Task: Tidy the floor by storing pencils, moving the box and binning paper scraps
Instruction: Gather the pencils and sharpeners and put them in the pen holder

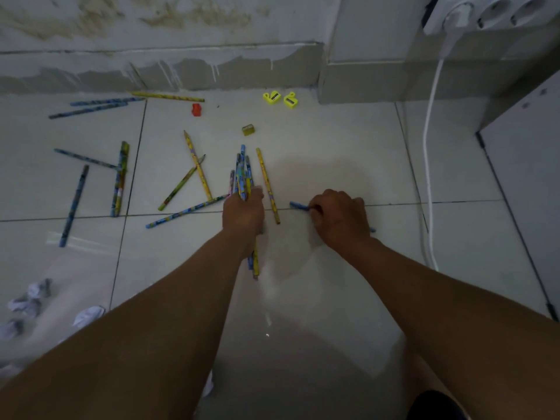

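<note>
Counts, floor:

- Loose pencils: about 13. Three at upper left (100, 106), two blue ones at left (86, 159), a touching pair (121, 177), two crossed at centre (197, 165), one blue lying flat below them (185, 212), one yellow just right of the bundle (268, 186).
- Bundled pencils (242, 174) in the left hand (242, 213): five or six, exact count unclear.
- One blue pencil (298, 205) under the right hand (339, 219).
- Sharpeners: four. Two yellow (280, 98) at upper centre, one red (196, 110), one olive (248, 130).
- Crumpled paper scraps (30, 298): about four at lower left, blurred.
- Hands: two.
</note>
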Demonstrator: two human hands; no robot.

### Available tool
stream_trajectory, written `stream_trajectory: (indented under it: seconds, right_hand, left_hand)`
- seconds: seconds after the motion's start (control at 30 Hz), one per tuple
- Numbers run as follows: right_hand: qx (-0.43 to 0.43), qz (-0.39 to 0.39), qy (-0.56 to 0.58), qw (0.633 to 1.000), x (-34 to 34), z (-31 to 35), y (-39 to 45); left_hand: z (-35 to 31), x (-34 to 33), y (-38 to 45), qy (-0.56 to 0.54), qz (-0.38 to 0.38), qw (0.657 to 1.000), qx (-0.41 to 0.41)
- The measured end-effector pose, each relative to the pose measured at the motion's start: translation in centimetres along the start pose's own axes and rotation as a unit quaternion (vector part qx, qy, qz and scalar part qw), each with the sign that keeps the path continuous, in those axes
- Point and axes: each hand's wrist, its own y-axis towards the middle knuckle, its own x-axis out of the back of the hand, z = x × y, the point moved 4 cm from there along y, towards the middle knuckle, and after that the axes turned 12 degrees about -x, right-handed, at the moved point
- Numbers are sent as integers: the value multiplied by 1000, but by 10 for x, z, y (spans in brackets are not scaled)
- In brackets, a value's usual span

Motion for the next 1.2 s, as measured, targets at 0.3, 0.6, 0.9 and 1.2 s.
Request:
stream_trajectory:
  seconds: [0.3,0.6,0.9,1.2]
  right_hand:
    - [-78,118,424,895,11,71,-1]
    - [-55,111,435,892,1,97,-12]
    - [-137,17,153,978,-28,66,-11]
    - [-172,10,85,981,-34,67,-13]
  left_hand:
    - [-28,23,-6,-28,8,999,-40]
    - [-23,61,2,-16,-46,997,-54]
    - [-9,92,8,-51,-112,992,-40]
    - [-1,93,3,-55,-125,990,-14]
